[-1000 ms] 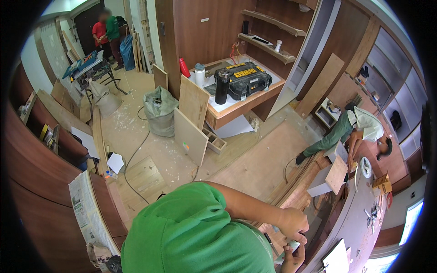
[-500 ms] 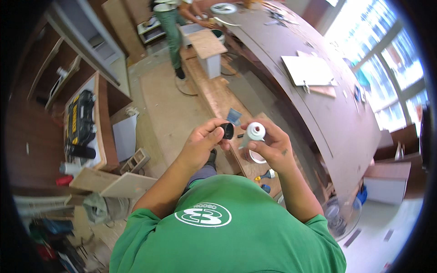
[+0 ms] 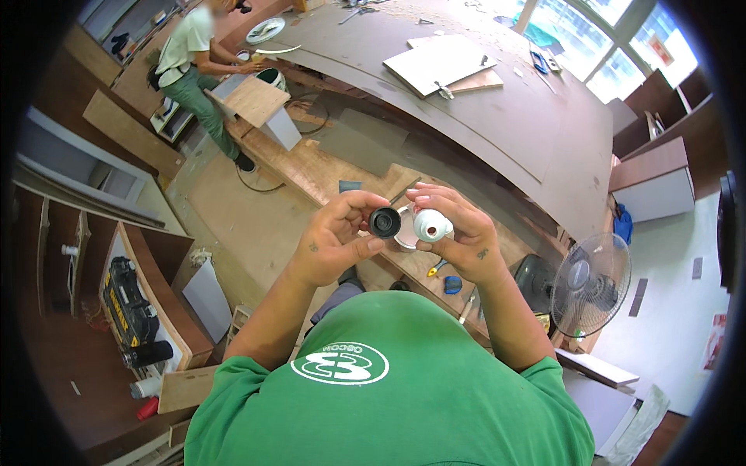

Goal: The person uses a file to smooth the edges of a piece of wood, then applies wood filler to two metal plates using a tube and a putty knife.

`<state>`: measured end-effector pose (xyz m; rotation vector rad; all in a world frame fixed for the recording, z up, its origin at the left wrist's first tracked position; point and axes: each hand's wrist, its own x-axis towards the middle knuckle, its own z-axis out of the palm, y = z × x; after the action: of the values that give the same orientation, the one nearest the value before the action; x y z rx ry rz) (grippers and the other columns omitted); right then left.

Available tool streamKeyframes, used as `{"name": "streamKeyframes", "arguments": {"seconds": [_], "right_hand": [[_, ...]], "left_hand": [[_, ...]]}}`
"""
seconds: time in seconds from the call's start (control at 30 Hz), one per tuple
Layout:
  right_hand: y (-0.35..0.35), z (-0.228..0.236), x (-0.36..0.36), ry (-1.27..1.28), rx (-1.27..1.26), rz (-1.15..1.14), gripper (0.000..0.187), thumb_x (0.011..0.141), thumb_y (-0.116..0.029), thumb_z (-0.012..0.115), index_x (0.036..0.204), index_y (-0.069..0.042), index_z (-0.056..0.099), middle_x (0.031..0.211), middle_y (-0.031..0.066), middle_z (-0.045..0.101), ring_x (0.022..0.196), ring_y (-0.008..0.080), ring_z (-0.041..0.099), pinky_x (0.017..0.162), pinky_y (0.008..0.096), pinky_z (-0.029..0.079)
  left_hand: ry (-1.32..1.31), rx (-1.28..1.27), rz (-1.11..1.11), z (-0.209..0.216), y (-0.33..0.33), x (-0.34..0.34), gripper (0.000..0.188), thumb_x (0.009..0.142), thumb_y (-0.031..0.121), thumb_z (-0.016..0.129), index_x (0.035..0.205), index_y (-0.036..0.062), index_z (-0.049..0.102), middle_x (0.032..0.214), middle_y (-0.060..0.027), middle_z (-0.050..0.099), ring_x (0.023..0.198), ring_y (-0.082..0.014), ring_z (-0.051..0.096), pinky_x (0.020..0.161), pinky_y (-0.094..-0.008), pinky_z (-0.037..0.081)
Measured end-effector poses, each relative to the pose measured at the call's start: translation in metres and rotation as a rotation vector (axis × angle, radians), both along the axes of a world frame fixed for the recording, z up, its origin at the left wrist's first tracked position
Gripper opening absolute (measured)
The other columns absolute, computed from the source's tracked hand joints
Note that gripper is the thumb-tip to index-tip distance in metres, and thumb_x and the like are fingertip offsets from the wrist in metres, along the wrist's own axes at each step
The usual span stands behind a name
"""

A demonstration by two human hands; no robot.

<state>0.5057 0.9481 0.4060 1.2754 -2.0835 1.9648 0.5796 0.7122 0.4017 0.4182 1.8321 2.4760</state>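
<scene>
My left hand (image 3: 330,242) pinches a round black cap (image 3: 384,223), its hollow side facing up at me. In my right hand (image 3: 470,237) is a white tube (image 3: 431,225) with a reddish opening at its tip, which points toward me. Cap and tube are held side by side with a small gap between them. Below them on the wooden bench (image 3: 311,177) stands a white tub (image 3: 406,235), partly hidden by my hands. A brush with a yellow handle (image 3: 437,269) and a dark blue item (image 3: 453,285) lie near it.
A co-worker (image 3: 190,70) bends over a bucket (image 3: 272,78) at the far left. A large brown tabletop (image 3: 497,147) with white boards (image 3: 435,64) spans the far right. A fan (image 3: 590,283) stands at right; a black tool case (image 3: 128,299) lies on a cabinet at left.
My view has swung rightward, bringing the fan and more of the co-worker into sight. The cap now faces up more toward me, and the tube's tip tilts nearer to me.
</scene>
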Motion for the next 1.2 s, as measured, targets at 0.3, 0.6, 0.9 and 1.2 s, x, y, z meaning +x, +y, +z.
{"name": "streamKeyframes", "arguments": {"seconds": [0.3,0.6,0.9,1.2], "right_hand": [[0.030,-0.006,0.006,-0.087,-0.074,-0.100,0.055,0.070,0.000,0.083,0.123,-0.004,0.069,0.120,0.0104,0.072,0.113,0.0260,0.066,0.097,0.0373,0.051],[0.043,-0.010,0.007,-0.232,-0.134,-0.134,0.049,0.080,-0.011,0.083,0.125,-0.004,0.065,0.107,0.0087,0.072,0.099,0.0194,0.068,0.088,0.0342,0.053],[0.044,-0.030,0.004,-0.867,-0.319,-0.055,0.067,0.102,-0.057,0.050,0.144,-0.005,0.043,0.090,0.0106,0.065,0.078,0.0220,0.067,0.073,0.0351,0.055],[0.055,-0.034,0.022,-1.017,-0.360,-0.078,0.057,0.099,-0.026,0.065,0.147,-0.006,0.042,0.099,0.0094,0.066,0.084,0.0215,0.067,0.078,0.0348,0.054]], "left_hand": [[0.036,-0.055,-0.100,0.002,0.026,-0.021,0.050,0.087,0.002,0.073,0.131,-0.0009,0.051,0.124,-0.0169,0.064,0.113,-0.0195,0.062,0.101,-0.0350,0.049],[0.086,-0.021,-0.117,0.001,0.041,-0.028,0.051,0.085,0.001,0.074,0.130,0.0021,0.051,0.128,-0.0178,0.061,0.112,-0.0179,0.062,0.098,-0.0331,0.049],[0.055,0.047,-0.083,0.010,0.042,-0.030,0.052,0.084,0.001,0.075,0.129,0.0022,0.050,0.128,-0.0197,0.062,0.114,-0.0238,0.064,0.100,-0.0377,0.049],[0.027,0.014,-0.032,-0.005,0.032,-0.031,0.053,0.085,-0.002,0.072,0.133,-0.0001,0.050,0.127,-0.0176,0.062,0.115,-0.0240,0.064,0.101,-0.0387,0.050]]}}
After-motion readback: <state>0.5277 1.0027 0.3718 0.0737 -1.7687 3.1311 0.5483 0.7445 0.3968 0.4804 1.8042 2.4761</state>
